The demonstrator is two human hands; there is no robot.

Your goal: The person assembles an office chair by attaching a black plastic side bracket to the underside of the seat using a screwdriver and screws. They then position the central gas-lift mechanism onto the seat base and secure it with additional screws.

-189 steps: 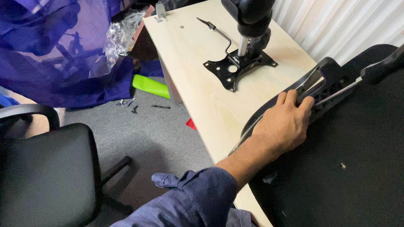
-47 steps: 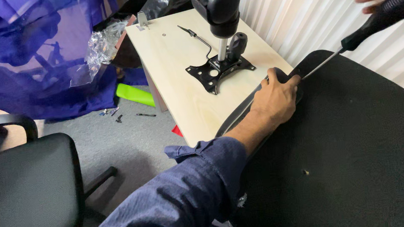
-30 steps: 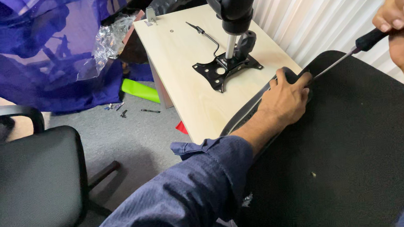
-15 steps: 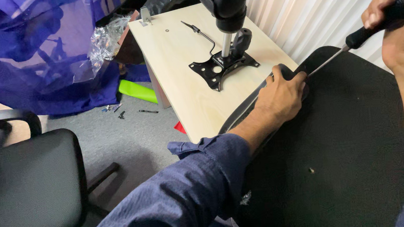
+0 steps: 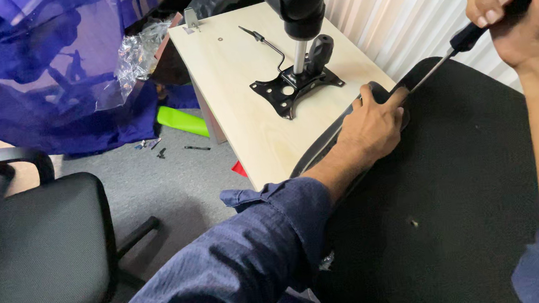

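Note:
My left hand (image 5: 373, 123) rests on the far rim of a black chair seat (image 5: 456, 206) that lies on the light wooden table (image 5: 245, 101), its fingers curled over the edge. My right hand (image 5: 520, 6) is closed around the black handle of a long screwdriver (image 5: 449, 51) at the upper right. The metal shaft slants down to the seat's rim, and its tip meets the rim right beside my left fingers.
A black chair tilt mechanism (image 5: 296, 81) with its plate and lever stands on the table beyond the seat. A black office chair (image 5: 31, 250) stands at the left on grey carpet. Blue plastic sheeting (image 5: 41, 67), a green object (image 5: 182, 121) and small loose parts lie behind.
My right hand has lifted the screwdriver handle higher and to the right, so the shaft stands steeper. My left hand has stayed on the seat's rim.

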